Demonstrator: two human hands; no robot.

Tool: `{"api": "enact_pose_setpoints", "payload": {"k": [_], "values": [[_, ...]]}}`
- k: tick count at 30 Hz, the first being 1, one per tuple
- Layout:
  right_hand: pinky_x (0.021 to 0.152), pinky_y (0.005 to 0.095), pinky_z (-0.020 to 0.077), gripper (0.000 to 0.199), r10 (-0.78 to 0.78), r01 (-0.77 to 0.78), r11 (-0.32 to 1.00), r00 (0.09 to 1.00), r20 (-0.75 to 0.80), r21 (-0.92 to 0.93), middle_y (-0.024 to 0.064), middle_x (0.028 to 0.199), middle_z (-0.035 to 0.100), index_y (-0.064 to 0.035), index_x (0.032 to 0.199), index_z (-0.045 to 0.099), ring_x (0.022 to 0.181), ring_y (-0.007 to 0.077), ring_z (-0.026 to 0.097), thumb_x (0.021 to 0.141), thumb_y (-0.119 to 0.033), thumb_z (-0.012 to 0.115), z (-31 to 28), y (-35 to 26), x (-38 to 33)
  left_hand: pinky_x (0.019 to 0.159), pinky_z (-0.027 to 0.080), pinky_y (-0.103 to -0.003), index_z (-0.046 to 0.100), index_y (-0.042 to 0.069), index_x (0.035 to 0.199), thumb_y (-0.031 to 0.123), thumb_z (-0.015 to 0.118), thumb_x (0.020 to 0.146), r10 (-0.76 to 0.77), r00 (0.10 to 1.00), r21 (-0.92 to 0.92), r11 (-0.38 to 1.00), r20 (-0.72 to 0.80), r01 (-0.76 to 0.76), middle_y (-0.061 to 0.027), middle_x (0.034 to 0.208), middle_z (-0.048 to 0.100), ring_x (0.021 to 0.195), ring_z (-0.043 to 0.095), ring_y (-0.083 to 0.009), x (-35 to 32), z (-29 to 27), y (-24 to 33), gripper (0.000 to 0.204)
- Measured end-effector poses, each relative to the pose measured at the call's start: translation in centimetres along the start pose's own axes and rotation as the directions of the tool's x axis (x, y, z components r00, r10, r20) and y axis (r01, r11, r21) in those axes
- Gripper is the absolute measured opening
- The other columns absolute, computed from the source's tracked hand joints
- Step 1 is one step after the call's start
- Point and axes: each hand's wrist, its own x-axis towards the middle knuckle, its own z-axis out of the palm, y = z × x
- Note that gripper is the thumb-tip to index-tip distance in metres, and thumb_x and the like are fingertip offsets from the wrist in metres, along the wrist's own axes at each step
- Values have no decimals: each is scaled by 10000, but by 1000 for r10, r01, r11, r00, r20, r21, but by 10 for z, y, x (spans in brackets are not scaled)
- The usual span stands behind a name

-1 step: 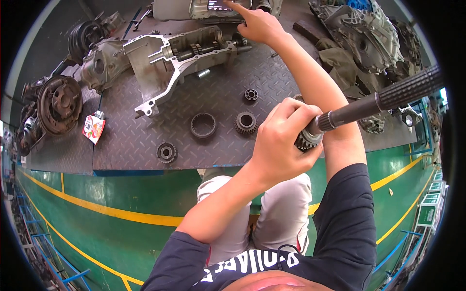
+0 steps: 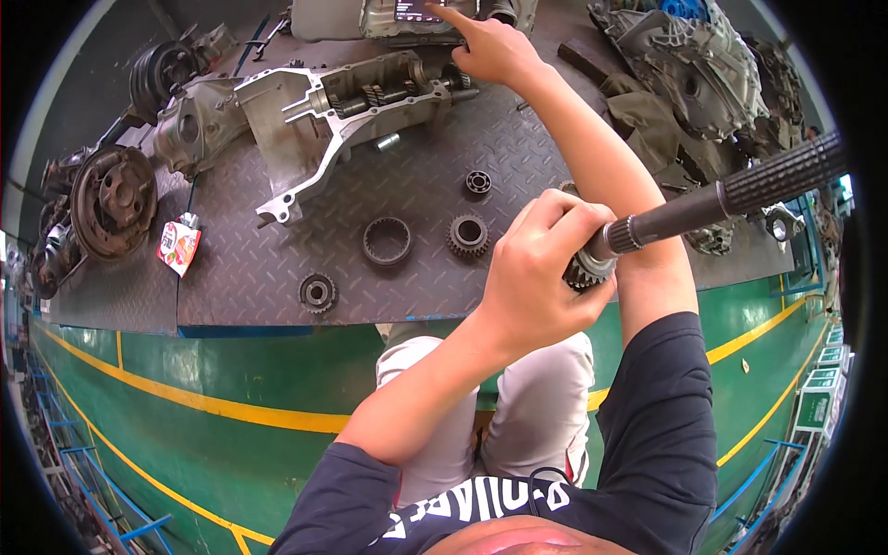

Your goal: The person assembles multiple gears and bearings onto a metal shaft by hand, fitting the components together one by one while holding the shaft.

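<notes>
My left hand [image 2: 548, 264] is wrapped round a long dark splined transmission shaft [image 2: 689, 211]. The shaft slants up to the right over my right forearm. A toothed gear [image 2: 589, 268] on it shows below my fingers; the part inside my palm is hidden. Farther off, my right hand [image 2: 499, 51] holds nothing, its index finger stretched to the lit screen of a phone-like device [image 2: 419, 10] at the top edge. On the bench near my left hand lie a gear [image 2: 469, 235], a toothed ring [image 2: 388, 241], a small bearing [image 2: 478, 181] and another gear [image 2: 318, 291].
An opened gearbox housing [image 2: 342, 125] with gears inside lies across the metal bench [image 2: 240, 277]. A rusty brake drum assembly [image 2: 113, 202] stands at the left, beside a red and white pouch [image 2: 178, 246]. Large metal casings [image 2: 689, 74] and brown cloth [image 2: 647, 120] occupy the far right.
</notes>
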Motion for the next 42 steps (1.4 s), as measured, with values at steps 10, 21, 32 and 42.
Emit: {"api": "enact_pose_setpoints", "payload": {"k": [10, 21, 32, 42], "values": [[820, 579, 585, 819, 40, -41, 999, 994, -105, -6, 301, 936, 733, -213, 1638, 385, 881, 488, 724, 845, -145, 576, -11, -1, -1, 768, 563, -380, 695, 25, 1104, -20, 804, 683, 32, 999, 11, 999, -35, -31, -131, 985, 667, 860, 691, -291, -1, 5, -1, 438], [775, 540, 590, 855, -6, 5, 1000, 998, -57, -6, 194, 793, 719, -425, 1656, 304, 750, 406, 700, 885, -192, 592, 27, 7, -4, 715, 524, -346, 677, 35, 1064, 1, 809, 712, 25, 995, 11, 1000, -95, -24, -104, 925, 648, 781, 639, -251, 1, -5, -1, 377], [767, 525, 598, 886, 40, -39, 999, 998, -57, 21, 187, 823, 728, -442, 1666, 270, 755, 393, 714, 877, -201, 594, 31, 2, 4, 736, 522, -358, 671, 35, 1067, 4, 817, 715, 37, 990, 5, 999, -138, -37, -105, 933, 646, 804, 632, -254, 2, -9, -4, 382], [722, 448, 565, 728, 14, 3, 989, 993, -116, 148, 162, 780, 702, -292, 1602, 467, 688, 344, 670, 898, -169, 606, 39, -7, -34, 729, 511, -366, 658, 31, 1051, 24, 833, 716, 43, 985, 36, 999, -168, -38, -106, 915, 626, 799, 612, -263, -2, -15, -5, 378]]}}
